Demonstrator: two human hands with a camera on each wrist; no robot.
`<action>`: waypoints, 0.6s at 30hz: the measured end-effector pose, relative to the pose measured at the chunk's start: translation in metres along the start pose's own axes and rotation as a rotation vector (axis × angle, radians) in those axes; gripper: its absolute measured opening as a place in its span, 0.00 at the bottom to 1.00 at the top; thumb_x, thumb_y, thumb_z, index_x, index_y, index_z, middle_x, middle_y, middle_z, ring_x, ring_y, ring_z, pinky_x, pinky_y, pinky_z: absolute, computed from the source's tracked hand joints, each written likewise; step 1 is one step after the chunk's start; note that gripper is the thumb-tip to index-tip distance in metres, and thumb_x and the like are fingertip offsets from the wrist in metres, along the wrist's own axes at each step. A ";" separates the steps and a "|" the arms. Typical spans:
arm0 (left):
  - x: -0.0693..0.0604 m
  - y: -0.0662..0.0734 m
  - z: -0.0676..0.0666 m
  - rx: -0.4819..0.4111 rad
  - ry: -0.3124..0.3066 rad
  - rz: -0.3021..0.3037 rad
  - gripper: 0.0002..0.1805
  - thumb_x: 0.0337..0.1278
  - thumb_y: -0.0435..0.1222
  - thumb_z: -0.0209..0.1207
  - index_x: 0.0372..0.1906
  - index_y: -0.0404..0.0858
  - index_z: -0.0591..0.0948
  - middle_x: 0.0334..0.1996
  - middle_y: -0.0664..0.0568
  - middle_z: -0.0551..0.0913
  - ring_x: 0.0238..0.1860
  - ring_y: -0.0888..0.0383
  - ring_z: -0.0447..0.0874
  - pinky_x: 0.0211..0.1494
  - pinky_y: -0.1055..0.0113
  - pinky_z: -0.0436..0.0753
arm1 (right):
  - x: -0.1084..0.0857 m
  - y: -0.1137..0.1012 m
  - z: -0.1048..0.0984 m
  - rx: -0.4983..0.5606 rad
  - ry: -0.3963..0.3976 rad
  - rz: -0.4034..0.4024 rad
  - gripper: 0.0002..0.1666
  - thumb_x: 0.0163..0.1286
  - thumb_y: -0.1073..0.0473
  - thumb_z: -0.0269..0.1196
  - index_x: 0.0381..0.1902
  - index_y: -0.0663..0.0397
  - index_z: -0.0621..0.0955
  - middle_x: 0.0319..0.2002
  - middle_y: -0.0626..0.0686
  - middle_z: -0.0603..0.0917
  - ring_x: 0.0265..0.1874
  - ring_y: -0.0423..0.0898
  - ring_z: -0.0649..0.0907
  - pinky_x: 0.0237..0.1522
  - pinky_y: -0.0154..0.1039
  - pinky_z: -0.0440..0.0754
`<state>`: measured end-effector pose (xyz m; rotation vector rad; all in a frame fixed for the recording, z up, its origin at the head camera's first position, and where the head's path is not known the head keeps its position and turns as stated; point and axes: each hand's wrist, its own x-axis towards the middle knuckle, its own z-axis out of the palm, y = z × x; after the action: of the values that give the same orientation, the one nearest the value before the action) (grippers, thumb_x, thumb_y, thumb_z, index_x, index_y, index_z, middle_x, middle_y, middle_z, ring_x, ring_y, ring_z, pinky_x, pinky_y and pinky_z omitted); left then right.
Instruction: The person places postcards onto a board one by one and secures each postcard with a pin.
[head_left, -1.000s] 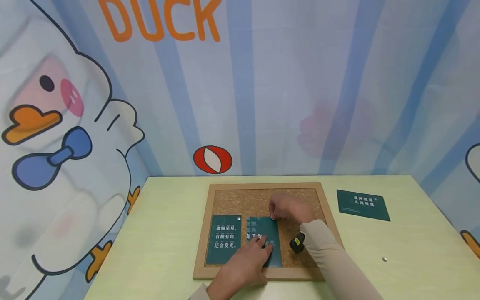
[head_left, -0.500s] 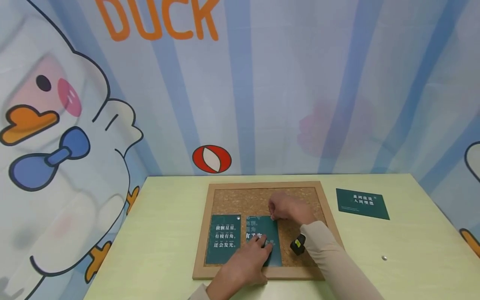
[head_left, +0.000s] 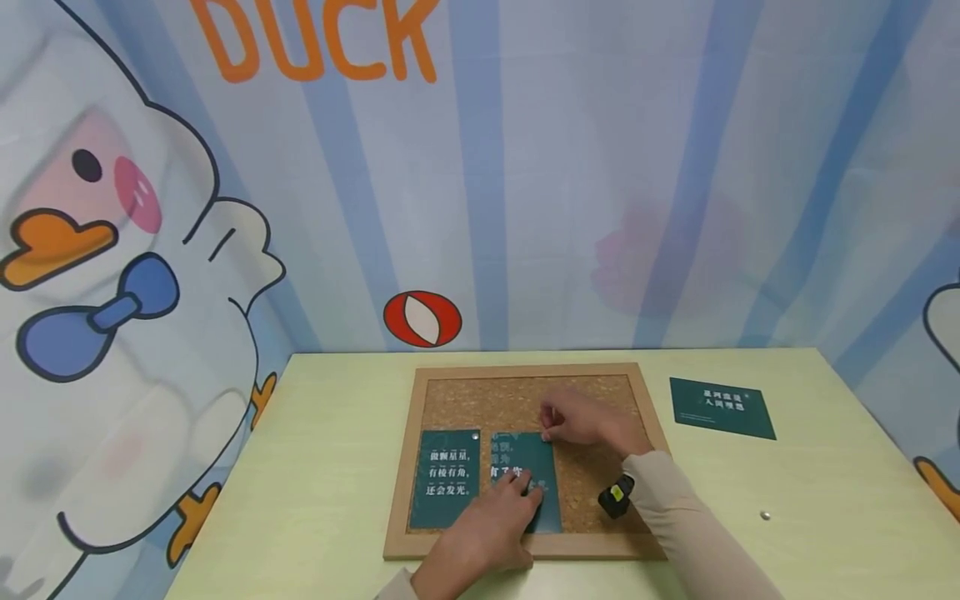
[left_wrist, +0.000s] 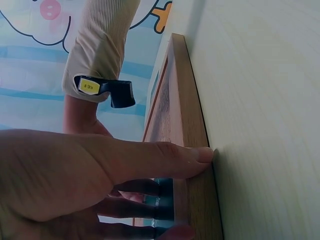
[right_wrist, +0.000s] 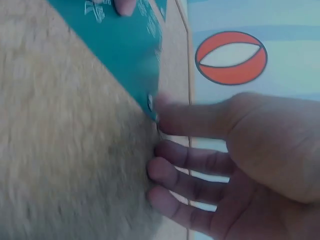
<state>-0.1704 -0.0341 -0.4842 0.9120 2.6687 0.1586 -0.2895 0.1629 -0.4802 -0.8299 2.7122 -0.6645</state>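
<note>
The left hand [head_left: 495, 518] lay with straight, spread fingers on the lower part of a green card [head_left: 542, 463] on the corkboard [head_left: 487, 401], thumb against the wooden frame [left_wrist: 192, 100], gripping nothing. The right hand [head_left: 583, 417] was at the card's upper right corner, fingers bent, thumb tip beside a small silver pin [right_wrist: 150, 102]; whether it pinched the pin could not be told.

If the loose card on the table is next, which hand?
Right, I'd say: the right hand is at the upper right corner of the middle card, nearer the loose card. The left hand has its fingers on the middle card and thumb against the corkboard, and would likely reach across.
</note>
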 end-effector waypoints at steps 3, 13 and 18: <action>0.007 -0.007 0.011 -0.028 -0.007 0.005 0.47 0.48 0.48 0.80 0.74 0.43 0.74 0.76 0.44 0.68 0.75 0.43 0.65 0.65 0.47 0.79 | -0.009 0.008 -0.007 0.046 0.022 -0.021 0.08 0.72 0.59 0.70 0.36 0.54 0.81 0.31 0.45 0.79 0.30 0.41 0.76 0.34 0.40 0.77; 0.013 -0.014 0.023 -0.072 -0.010 0.008 0.48 0.49 0.48 0.79 0.76 0.46 0.72 0.77 0.47 0.65 0.77 0.45 0.63 0.67 0.48 0.78 | -0.068 0.034 -0.060 -0.010 0.194 0.007 0.13 0.73 0.53 0.69 0.36 0.54 0.77 0.31 0.47 0.77 0.28 0.42 0.74 0.31 0.41 0.74; 0.000 -0.004 0.000 -0.032 -0.009 0.007 0.45 0.50 0.47 0.79 0.75 0.43 0.74 0.76 0.45 0.68 0.75 0.45 0.66 0.65 0.50 0.79 | -0.102 0.061 -0.077 -0.062 0.260 0.081 0.16 0.73 0.51 0.69 0.38 0.56 0.77 0.34 0.49 0.77 0.29 0.42 0.74 0.33 0.43 0.75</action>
<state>-0.1724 -0.0371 -0.4848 0.9105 2.6469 0.1977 -0.2614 0.2937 -0.4343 -0.6850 2.9945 -0.7185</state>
